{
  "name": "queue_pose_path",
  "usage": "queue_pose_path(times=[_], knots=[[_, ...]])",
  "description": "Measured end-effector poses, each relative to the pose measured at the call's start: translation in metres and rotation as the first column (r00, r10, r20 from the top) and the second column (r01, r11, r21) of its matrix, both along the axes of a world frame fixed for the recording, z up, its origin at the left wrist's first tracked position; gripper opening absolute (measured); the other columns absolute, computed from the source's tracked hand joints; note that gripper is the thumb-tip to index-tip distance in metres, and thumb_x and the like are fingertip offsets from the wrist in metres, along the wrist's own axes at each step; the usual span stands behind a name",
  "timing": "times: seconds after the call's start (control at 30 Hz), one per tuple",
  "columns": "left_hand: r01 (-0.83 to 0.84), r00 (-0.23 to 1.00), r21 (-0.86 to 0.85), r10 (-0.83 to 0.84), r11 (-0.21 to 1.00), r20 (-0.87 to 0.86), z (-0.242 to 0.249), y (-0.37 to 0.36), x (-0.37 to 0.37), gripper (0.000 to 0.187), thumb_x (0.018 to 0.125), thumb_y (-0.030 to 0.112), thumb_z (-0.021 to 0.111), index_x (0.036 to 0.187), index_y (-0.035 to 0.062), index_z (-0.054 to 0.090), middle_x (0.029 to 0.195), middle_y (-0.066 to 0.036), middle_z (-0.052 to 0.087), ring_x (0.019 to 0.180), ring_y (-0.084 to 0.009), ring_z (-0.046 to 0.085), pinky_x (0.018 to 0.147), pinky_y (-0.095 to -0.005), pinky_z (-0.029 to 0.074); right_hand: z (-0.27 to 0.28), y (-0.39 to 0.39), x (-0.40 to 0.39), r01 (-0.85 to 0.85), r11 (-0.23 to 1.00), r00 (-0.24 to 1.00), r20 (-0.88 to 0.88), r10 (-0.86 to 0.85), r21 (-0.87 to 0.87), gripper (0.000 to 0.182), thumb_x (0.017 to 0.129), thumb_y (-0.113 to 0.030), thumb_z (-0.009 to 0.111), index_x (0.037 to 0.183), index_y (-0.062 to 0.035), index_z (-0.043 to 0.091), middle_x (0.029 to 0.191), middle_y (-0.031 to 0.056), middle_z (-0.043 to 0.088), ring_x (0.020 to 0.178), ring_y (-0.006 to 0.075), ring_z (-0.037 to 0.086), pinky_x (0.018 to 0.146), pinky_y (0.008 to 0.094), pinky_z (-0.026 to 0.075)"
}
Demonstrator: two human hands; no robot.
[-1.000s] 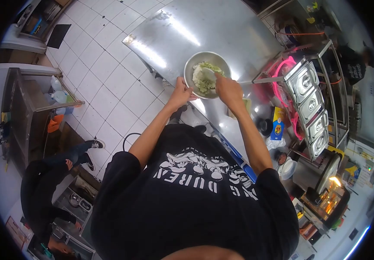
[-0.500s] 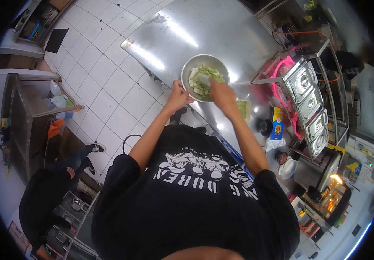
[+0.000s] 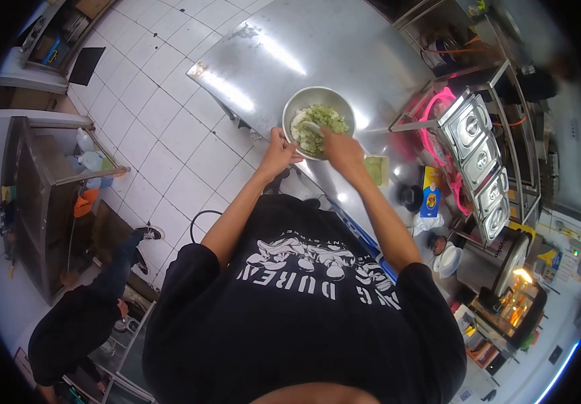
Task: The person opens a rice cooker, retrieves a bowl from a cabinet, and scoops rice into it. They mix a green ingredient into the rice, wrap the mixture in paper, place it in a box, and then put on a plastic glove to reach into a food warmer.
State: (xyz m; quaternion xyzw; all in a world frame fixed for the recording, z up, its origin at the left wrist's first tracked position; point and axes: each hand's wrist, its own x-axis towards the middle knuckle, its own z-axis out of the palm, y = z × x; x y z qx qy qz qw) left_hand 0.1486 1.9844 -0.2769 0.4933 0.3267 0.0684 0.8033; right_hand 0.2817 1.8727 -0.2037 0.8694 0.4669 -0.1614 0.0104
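A round metal bowl (image 3: 294, 104) stands near the front edge of the steel table (image 3: 344, 40). Inside it lies a pale and green crumbly mixture (image 3: 331, 118). My left hand (image 3: 279, 155) grips the bowl's near-left rim with closed fingers. Over the right side of the bowl, my right hand (image 3: 342, 152) is wrapped around a spoon (image 3: 311, 126), whose head is in the mixture. The spoon's handle is mostly hidden by the hand. Just right of my right hand sits a shallow container with something green (image 3: 375, 170) in it.
To the right are a black bowl (image 3: 409, 197), a yellow and blue box (image 3: 431, 191) and a rack of lidded metal pans (image 3: 480, 161) with a pink frame (image 3: 427, 131) beside it. A person in dark clothes (image 3: 75, 330) bends at lower left, near a counter.
My right hand and the spoon have shifted slightly left and down in the bowl, and the mixture has moved. My left hand stays at the rim. The other person at left has bent lower.
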Motion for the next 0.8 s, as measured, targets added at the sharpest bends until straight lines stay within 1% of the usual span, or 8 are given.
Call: queue_pose_path(times=[0.1,0.23,0.43,0.5,0.6,0.67,0.73,0.8], knots=[[0.023,1.0,-0.004,-0.023,1.0,0.015,-0.001,0.003,0.0,0.03,0.097,0.001,0.046,0.115,0.0026,0.022,0.1,-0.02,0.056,0.082,-0.0274,0.069,0.068,-0.0336,0.063,0.027,0.001,0.004,0.108,0.994,0.993,-0.05,-0.107,0.034,0.026,0.087,-0.014,0.051,0.113,-0.0107,0.055,0.075,0.0209,0.067,0.072,0.0397,0.067,0.061,0.0517,0.053],[0.025,1.0,-0.019,-0.025,1.0,0.001,-0.005,-0.002,-0.002,0.03,0.098,0.004,0.047,0.116,0.0028,0.023,0.102,-0.02,0.056,0.084,-0.0269,0.069,0.071,-0.033,0.062,-0.007,-0.003,0.001,0.042,0.999,0.998,-0.037,-0.041,0.022,0.029,0.087,-0.014,0.05,0.115,-0.0095,0.055,0.076,0.0215,0.067,0.07,0.0407,0.067,0.061,0.0521,0.053],[0.003,1.0,-0.028,-0.003,1.0,0.026,-0.005,-0.004,0.001,0.031,0.096,0.001,0.048,0.115,0.0023,0.023,0.101,-0.02,0.053,0.084,-0.0264,0.068,0.069,-0.0332,0.063,0.005,0.008,0.026,0.203,0.976,0.976,0.061,-0.208,0.08,0.03,0.087,-0.012,0.05,0.116,-0.0086,0.054,0.075,0.02,0.067,0.07,0.0396,0.067,0.061,0.051,0.053],[-0.008,0.999,-0.021,0.009,1.0,0.052,-0.006,-0.002,0.006,0.031,0.096,0.001,0.048,0.114,0.0021,0.023,0.102,-0.02,0.052,0.085,-0.0263,0.068,0.069,-0.0334,0.063,-0.018,0.016,0.013,0.077,0.993,0.994,0.074,-0.083,0.091,0.028,0.087,-0.011,0.051,0.114,-0.0071,0.053,0.073,0.0207,0.067,0.069,0.0393,0.067,0.059,0.05,0.053],[-0.033,0.999,-0.033,0.034,0.999,0.036,-0.004,-0.005,0.003,0.031,0.095,-0.001,0.047,0.114,0.0011,0.022,0.101,-0.019,0.052,0.085,-0.0262,0.068,0.07,-0.0337,0.063,0.014,0.012,-0.009,0.077,0.995,0.997,-0.035,-0.075,0.056,0.027,0.086,-0.009,0.052,0.113,-0.0062,0.052,0.073,0.0221,0.066,0.069,0.039,0.068,0.058,0.0494,0.053],[-0.029,0.999,-0.033,0.03,0.999,0.022,-0.004,-0.008,0.001,0.031,0.095,-0.002,0.046,0.114,0.0003,0.022,0.1,-0.019,0.052,0.085,-0.0269,0.068,0.07,-0.0347,0.063,0.01,0.004,-0.027,0.093,0.995,0.994,-0.061,-0.091,0.038,0.033,0.086,-0.011,0.051,0.118,-0.0096,0.051,0.078,0.023,0.066,0.073,0.041,0.067,0.061,0.0521,0.052],[-0.025,1.0,-0.038,0.025,0.999,-0.006,-0.009,-0.014,0.001,0.03,0.096,0.0,0.046,0.115,0.0018,0.022,0.104,-0.021,0.054,0.087,-0.0269,0.068,0.073,-0.0348,0.063,-0.007,-0.001,-0.034,0.042,0.999,0.998,-0.049,-0.042,-0.014,0.032,0.086,-0.011,0.051,0.117,-0.0096,0.051,0.077,0.0224,0.066,0.072,0.0411,0.067,0.06,0.0522,0.052],[-0.014,0.999,-0.043,0.012,0.999,-0.039,-0.01,-0.018,-0.001,0.03,0.098,0.003,0.046,0.116,0.0032,0.023,0.108,-0.023,0.056,0.089,-0.0269,0.068,0.076,-0.0349,0.062,-0.017,0.0,-0.01,0.047,0.997,0.999,-0.027,-0.045,0.058,0.027,0.084,-0.012,0.054,0.111,-0.006,0.052,0.073,0.022,0.066,0.07,0.0391,0.068,0.059,0.0493,0.053]])
